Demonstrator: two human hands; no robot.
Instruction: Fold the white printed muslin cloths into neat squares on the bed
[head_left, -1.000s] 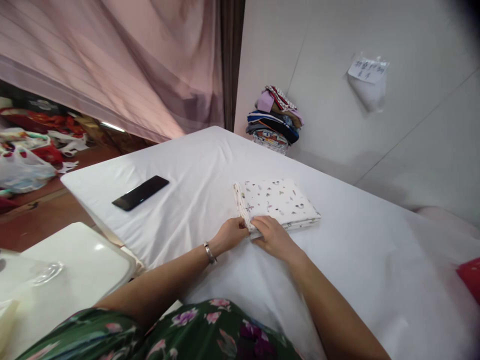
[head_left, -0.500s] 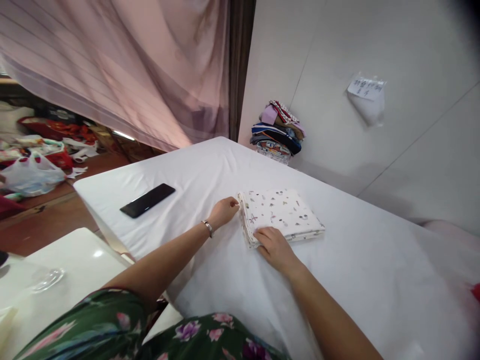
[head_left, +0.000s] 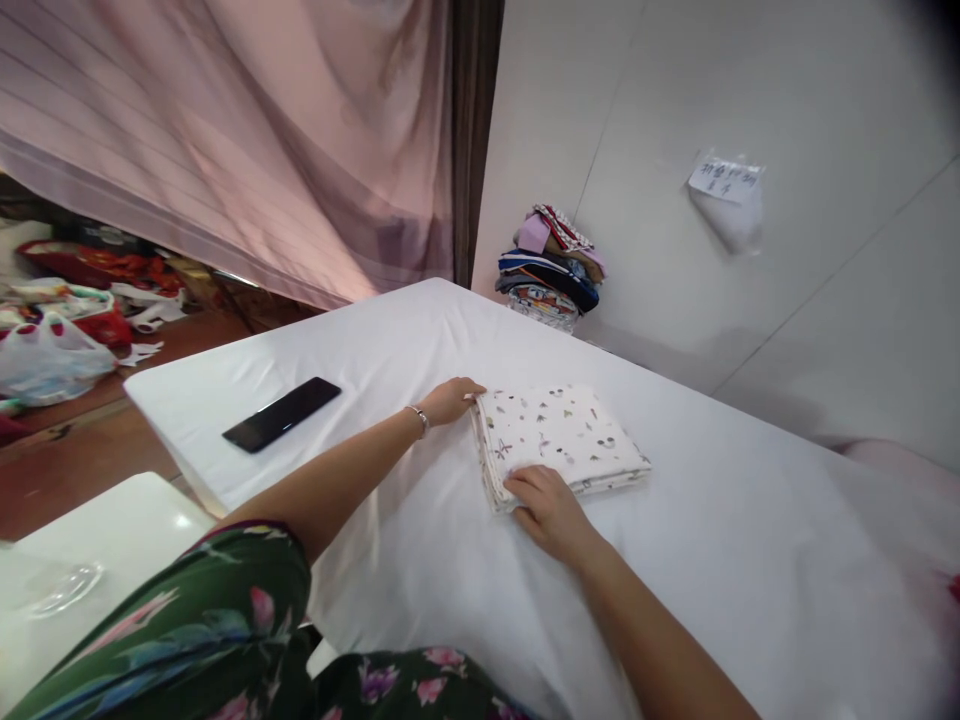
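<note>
A folded white cloth (head_left: 559, 430) with a small scattered print lies flat on the white-covered table (head_left: 720, 540), its layers showing along the left and near edges. My left hand (head_left: 451, 400), with a bracelet at the wrist, pinches the cloth's far left corner between thumb and fingers. At the near left corner my right hand (head_left: 551, 508) grips the edge, fingers on top and the thumb lower down at the side. What the cloth is used for cannot be told from its folded shape.
A black phone-like slab (head_left: 283, 414) lies on the table to the left. Beyond the far edge rises a pile of folded clothes (head_left: 551, 265) by the wall. A pink curtain (head_left: 315, 130) hangs at the back left. A white stool-like surface (head_left: 112, 540) stands near left.
My left hand has shifted slightly away from me along the cloth's left edge to its far corner. My right hand stays at the near corner. The view has shifted a little.
</note>
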